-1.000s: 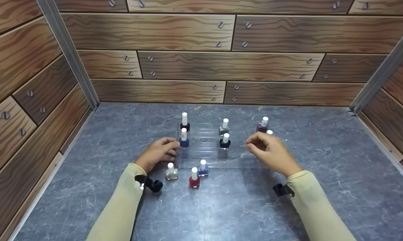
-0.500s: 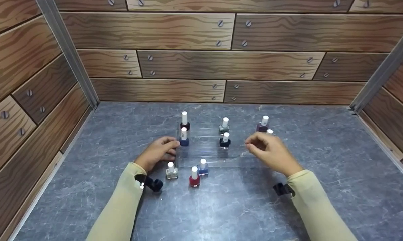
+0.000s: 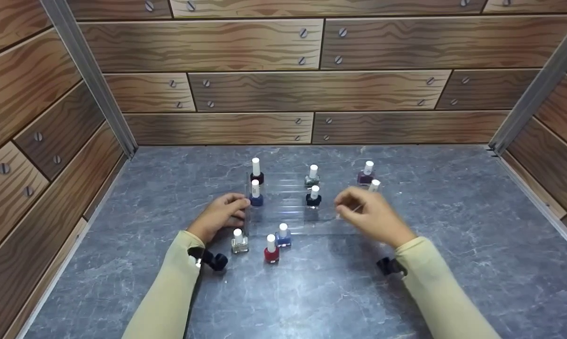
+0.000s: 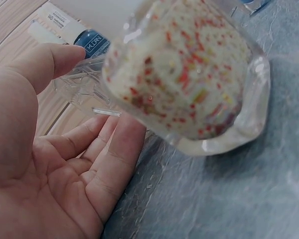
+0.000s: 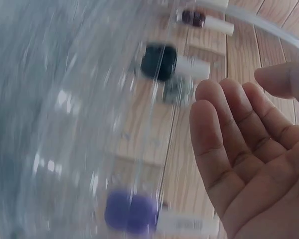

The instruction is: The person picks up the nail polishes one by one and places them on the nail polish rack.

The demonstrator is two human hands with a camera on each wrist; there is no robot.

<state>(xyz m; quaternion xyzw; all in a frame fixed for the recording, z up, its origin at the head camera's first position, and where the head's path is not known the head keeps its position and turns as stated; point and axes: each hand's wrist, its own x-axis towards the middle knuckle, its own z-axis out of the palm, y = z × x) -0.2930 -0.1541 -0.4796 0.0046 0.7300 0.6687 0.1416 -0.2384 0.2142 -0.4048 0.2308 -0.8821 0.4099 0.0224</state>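
Note:
A clear stepped display rack (image 3: 288, 213) lies in the middle of the table, with two rows of white-capped nail polish bottles on it. At its left end, beside the navy nail polish (image 3: 256, 200), my left hand (image 3: 220, 214) grips the edge between thumb and fingers. My right hand (image 3: 370, 214) hovers near the rack's right part, fingers loosely bent and holding nothing. It partly hides a bottle there, whose white cap (image 3: 374, 185) shows. A black nail polish (image 3: 313, 200) stands left of it. In the left wrist view, a speckled nail polish (image 4: 184, 74) looms close.
Off the rack, in front, stand the speckled bottle, a red nail polish (image 3: 271, 254) and a blue one (image 3: 283, 238). Dark red (image 3: 257, 178), silver glitter (image 3: 312, 180) and purple (image 3: 365, 177) bottles form the back row. Wood-patterned walls (image 3: 255, 92) enclose the grey table (image 3: 330, 292).
My right hand has shifted slightly left, toward the black bottle. The head view has tilted a little. My left hand keeps its place at the rack's end, and the bottles stand as before.

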